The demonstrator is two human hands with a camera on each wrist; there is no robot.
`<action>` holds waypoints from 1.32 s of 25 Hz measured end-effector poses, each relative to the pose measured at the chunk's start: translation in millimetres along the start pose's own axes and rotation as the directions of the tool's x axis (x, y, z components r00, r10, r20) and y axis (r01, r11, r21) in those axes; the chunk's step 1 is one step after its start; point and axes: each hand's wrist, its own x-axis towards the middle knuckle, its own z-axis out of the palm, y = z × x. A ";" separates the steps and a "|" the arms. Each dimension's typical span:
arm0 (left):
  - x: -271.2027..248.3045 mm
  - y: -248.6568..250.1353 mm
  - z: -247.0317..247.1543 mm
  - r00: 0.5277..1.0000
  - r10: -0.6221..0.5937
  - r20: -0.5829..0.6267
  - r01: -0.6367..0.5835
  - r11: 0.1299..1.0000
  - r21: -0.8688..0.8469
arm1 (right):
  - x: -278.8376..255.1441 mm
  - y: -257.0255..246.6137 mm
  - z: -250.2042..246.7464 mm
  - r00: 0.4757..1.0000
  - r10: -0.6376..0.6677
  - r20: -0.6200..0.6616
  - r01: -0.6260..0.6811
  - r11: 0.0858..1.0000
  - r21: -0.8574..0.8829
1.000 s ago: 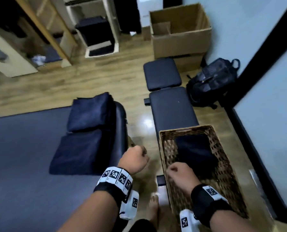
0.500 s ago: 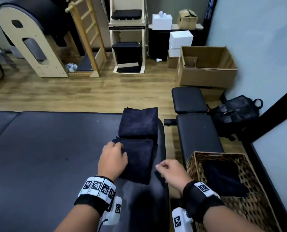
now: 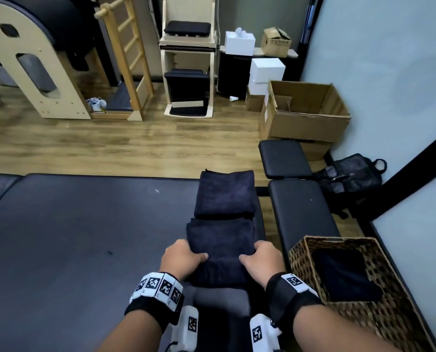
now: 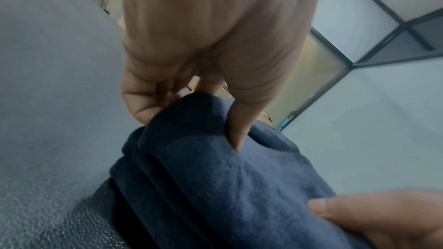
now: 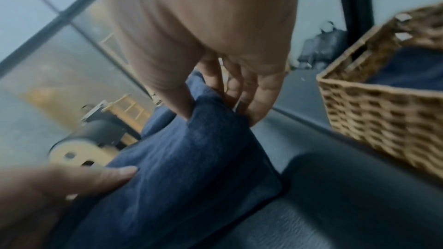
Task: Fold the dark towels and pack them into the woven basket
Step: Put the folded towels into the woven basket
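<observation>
Hidden under the near folded towel (image 3: 219, 252): fingertips of the left hand (image 3: 181, 259) and right hand (image 3: 262, 260), thumbs alone on top. Cut off at 5 o'clock in the head view: the woven basket (image 3: 300, 252), near wall unseen. Blurred in the right wrist view: backpack (image 5: 321, 44) at 1 o'clock.

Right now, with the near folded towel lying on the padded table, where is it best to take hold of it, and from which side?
Grip the near folded towel at its two long side edges, one hand from each side, thumbs on top and fingers under, as the left hand and right hand do. It probably keeps the layers together.
</observation>
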 end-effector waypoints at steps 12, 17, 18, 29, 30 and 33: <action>-38.6 -3.4 7.2 0.991 -0.117 0.065 0.120 0.991 -0.054 | -16.8 17.0 -15.8 0.998 -0.049 0.047 0.048 0.998 0.030; -55.4 -8.1 25.3 0.984 -0.135 0.120 0.162 0.955 -0.250 | -20.1 28.4 -19.9 0.984 -0.062 0.169 0.014 0.962 0.273; -53.9 -12.3 31.3 0.983 -0.130 0.129 0.164 0.941 -0.296 | -19.0 31.0 -19.4 0.980 -0.066 0.190 0.003 0.950 0.313; -101.6 78.7 75.6 0.970 0.012 0.245 0.110 0.872 -0.478 | 2.6 122.2 -81.4 0.894 -0.048 0.446 -0.191 0.858 0.476; -103.1 91.5 82.5 0.964 0.033 0.263 0.101 0.871 -0.480 | 6.9 136.9 -84.9 0.895 -0.037 0.445 -0.208 0.848 0.488; -102.9 144.9 127.1 0.949 0.088 0.302 0.031 0.930 -0.367 | 14.8 207.8 -106.5 0.916 0.025 0.400 -0.277 0.761 0.587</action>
